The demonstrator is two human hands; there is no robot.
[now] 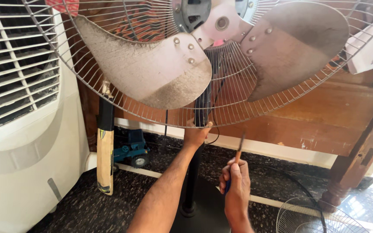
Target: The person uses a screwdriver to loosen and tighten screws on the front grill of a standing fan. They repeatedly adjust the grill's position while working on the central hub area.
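A pedestal fan stands in front of me with its front grille off, showing dusty metal blades [165, 69] inside the rear wire guard [247, 108]. My left hand [196, 134] reaches up and grips the bottom rim of the guard where it meets the black pole [193, 181]. Lower down, my right hand [235, 181] is closed around a thin tool [240, 146], seemingly a screwdriver with a blue handle, its blurred tip pointing up towards the guard without touching it.
A white air cooler [22, 129] fills the left side. A cricket bat [105, 151] leans beside it, with a small toy vehicle [131, 149] behind. A wooden bed frame [324, 121] runs along the right. A loose wire fan grille [311, 218] lies on the dark speckled floor.
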